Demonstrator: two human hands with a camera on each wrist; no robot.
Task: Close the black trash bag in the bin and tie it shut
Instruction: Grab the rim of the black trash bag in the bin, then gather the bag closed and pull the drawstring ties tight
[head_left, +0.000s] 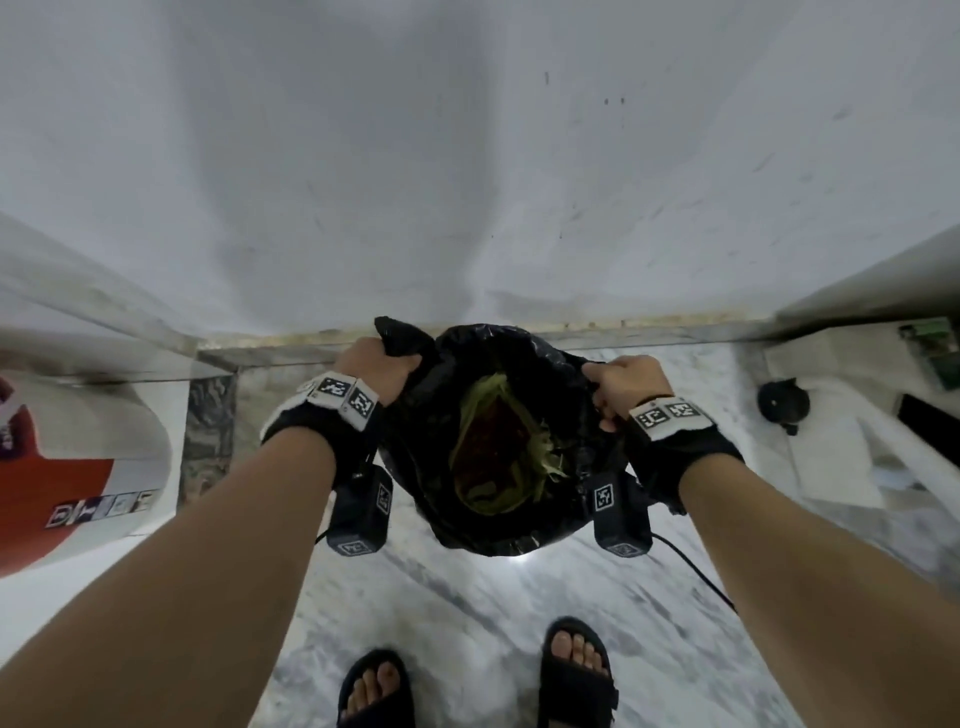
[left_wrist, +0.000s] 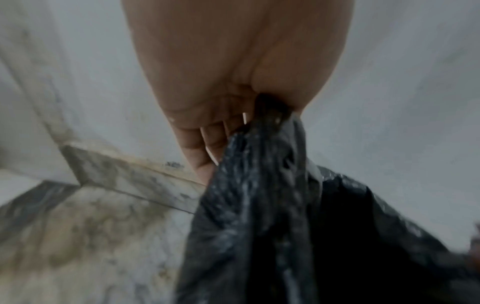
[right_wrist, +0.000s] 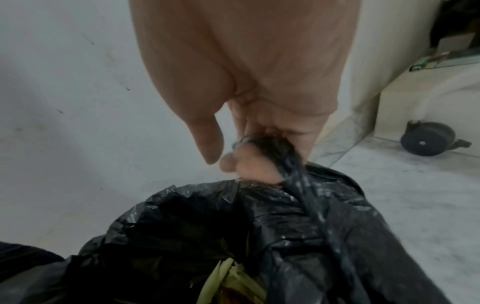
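- Leftmost, the left hand (head_left: 382, 364) is fisted round a bunched corner of the black trash bag (head_left: 561, 374), pulled up and outward, probably to gather a tail for knotting.
- Between the hands the bag's mouth gapes, so the green scraps (head_left: 498, 447) inside show; the bag sits on the marble floor (head_left: 467, 623) by the wall, and I cannot make out the bin.
- Rightmost, the right hand (head_left: 621, 382) curls its fingers round the opposite corner, twisted thin.
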